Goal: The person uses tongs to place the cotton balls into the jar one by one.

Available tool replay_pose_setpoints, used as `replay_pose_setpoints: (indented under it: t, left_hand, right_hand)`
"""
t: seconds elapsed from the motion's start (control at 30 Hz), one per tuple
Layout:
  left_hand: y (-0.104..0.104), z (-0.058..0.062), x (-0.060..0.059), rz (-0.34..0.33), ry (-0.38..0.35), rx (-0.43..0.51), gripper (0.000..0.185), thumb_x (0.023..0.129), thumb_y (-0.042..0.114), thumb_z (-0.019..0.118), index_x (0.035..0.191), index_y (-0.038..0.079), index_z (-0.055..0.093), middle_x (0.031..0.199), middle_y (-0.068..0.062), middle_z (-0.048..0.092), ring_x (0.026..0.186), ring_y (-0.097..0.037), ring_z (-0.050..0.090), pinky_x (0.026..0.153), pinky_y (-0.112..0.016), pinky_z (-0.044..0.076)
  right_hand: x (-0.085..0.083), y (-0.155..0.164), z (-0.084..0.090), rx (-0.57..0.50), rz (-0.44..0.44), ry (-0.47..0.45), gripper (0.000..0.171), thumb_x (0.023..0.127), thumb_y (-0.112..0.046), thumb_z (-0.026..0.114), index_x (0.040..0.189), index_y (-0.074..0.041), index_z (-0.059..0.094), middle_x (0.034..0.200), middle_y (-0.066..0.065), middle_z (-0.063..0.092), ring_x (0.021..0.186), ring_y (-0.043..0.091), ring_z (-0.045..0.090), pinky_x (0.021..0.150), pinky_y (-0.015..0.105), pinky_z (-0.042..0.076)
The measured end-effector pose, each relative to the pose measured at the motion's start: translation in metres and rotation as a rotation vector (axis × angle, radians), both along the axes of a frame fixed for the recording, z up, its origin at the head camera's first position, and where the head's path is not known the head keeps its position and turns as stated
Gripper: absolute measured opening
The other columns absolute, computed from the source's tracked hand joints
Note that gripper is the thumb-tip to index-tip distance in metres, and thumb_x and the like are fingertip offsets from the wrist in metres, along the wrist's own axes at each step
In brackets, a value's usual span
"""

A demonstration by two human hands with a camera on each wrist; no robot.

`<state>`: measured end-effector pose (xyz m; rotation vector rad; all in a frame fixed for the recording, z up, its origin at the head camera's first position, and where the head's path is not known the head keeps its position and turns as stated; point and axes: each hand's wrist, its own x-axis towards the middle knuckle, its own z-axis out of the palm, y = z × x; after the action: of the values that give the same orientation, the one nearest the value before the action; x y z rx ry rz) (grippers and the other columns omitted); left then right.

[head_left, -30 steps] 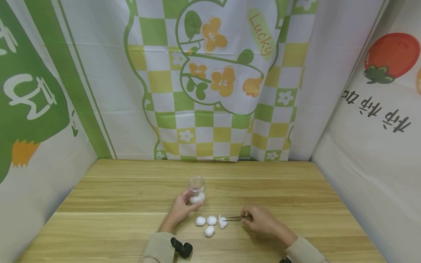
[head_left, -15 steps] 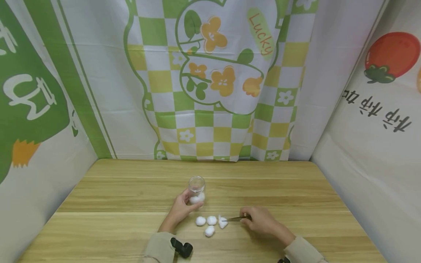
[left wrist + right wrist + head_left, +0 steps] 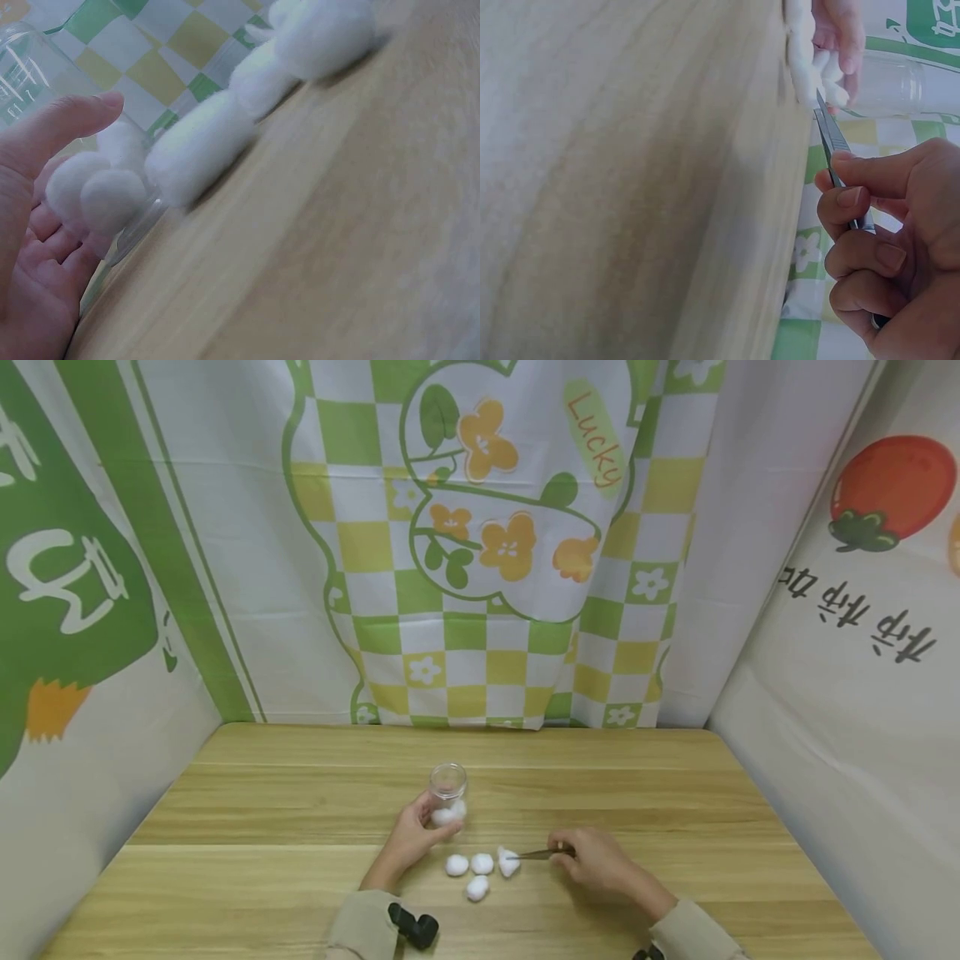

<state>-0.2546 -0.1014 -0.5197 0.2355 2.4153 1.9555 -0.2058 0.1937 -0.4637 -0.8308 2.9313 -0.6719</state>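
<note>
My left hand (image 3: 411, 842) grips a clear jar (image 3: 448, 783) standing on the table, its thumb and fingers round the side. Inside the jar, white cotton balls (image 3: 112, 196) lie at the bottom; its mouth has no lid. Between thumb and fingers, my right hand (image 3: 596, 862) pinches metal tweezers (image 3: 835, 142). Their tips meet the rightmost cotton ball (image 3: 509, 865), which has a peaked, pulled shape. Left of it sit two rounder cotton balls, one in the middle (image 3: 482, 863) and one at the left end (image 3: 457, 865). A further cotton ball (image 3: 477, 887) lies in front of them.
The wooden table (image 3: 300, 802) extends on all sides of the hands. A checked cloth (image 3: 465, 652) hangs behind its far edge, with printed cloths at left and right. Black camera mounts (image 3: 415, 926) sit on the beige sleeves.
The tweezers' arms have come closer together at the cotton ball, and their angle has shifted slightly. My left hand and the jar stay in place.
</note>
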Motion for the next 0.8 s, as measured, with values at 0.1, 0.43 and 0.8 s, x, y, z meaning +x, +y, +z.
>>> replay_pose_setpoints:
  t: [0.1, 0.43, 0.8]
  left_hand:
    - [-0.001, 0.000, 0.000, 0.001, -0.007, -0.007, 0.058, 0.080, 0.013, 0.078, 0.132, 0.001, 0.052, 0.134, -0.020, 0.058, 0.132, -0.036, 0.051, 0.117, -0.049, 0.037]
    - [-0.001, 0.000, 0.000, -0.004, 0.001, 0.000, 0.058, 0.081, 0.012, 0.077, 0.131, 0.000, 0.052, 0.135, -0.021, 0.058, 0.132, -0.035, 0.050, 0.117, -0.049, 0.038]
    - [0.000, 0.001, 0.000, 0.000, 0.003, 0.003, 0.058, 0.080, 0.012, 0.077, 0.132, 0.001, 0.052, 0.135, -0.020, 0.058, 0.132, -0.035, 0.051, 0.117, -0.048, 0.039]
  right_hand:
    - [-0.002, 0.000, 0.002, -0.034, 0.012, 0.001, 0.005, 0.089, -0.017, 0.066, 0.086, -0.014, 0.066, 0.074, -0.004, 0.066, 0.065, -0.003, 0.049, 0.055, 0.015, 0.040]
    - [-0.006, 0.002, 0.003, -0.068, 0.021, 0.018, 0.006, 0.090, -0.021, 0.065, 0.086, -0.017, 0.065, 0.071, -0.007, 0.063, 0.061, -0.005, 0.045, 0.051, 0.014, 0.037]
    - [-0.008, -0.001, 0.014, -0.030, 0.020, 0.076, 0.004, 0.088, -0.017, 0.068, 0.085, -0.015, 0.065, 0.071, -0.003, 0.067, 0.061, -0.005, 0.045, 0.051, 0.013, 0.035]
